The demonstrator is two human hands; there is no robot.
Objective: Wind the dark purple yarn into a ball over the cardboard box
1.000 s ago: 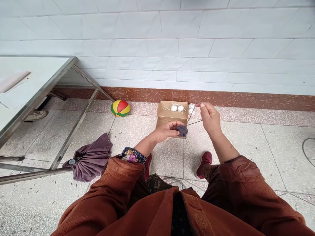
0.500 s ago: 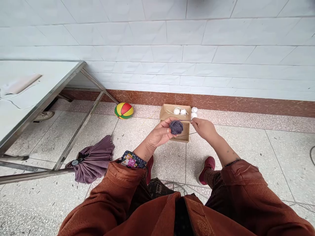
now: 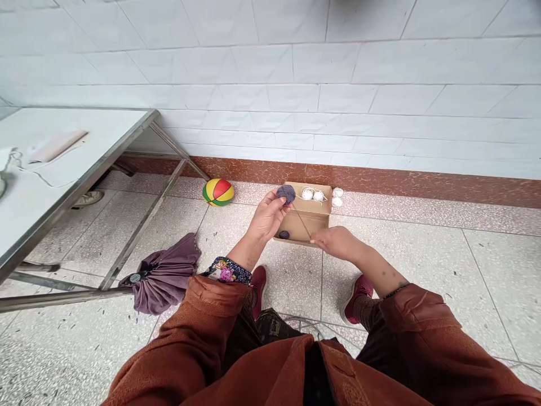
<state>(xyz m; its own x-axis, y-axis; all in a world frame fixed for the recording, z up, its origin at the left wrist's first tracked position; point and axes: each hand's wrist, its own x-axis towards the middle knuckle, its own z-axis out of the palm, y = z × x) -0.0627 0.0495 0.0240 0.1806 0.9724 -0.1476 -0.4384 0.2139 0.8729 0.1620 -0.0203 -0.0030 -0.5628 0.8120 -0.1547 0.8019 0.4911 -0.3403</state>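
Note:
My left hand (image 3: 267, 216) grips a ball of dark purple-grey yarn (image 3: 286, 194) between thumb and fingers. A strand of the same yarn (image 3: 302, 220) stretches down from the ball to my right hand (image 3: 336, 242), whose fingers are pinched closed on it. Below both hands an open cardboard box (image 3: 308, 206) rests on the floor. In its near half lies a smaller dark yarn ball (image 3: 284, 234). Two white yarn balls (image 3: 313, 194) with loose strands sit in its far half. More white balls (image 3: 337, 197) lie just right of the box.
A striped ball (image 3: 218, 192) in yellow, red and green lies by the wall. On the left stands a metal-framed table (image 3: 139, 115) with a cord on top. A folded purple umbrella (image 3: 164, 274) leans near its lower bar. My red shoes (image 3: 358, 298) flank the floor before the box.
My left hand has raised the yarn ball up and left. My right hand has moved down and left with the strand, and the small dark ball in the box is now visible.

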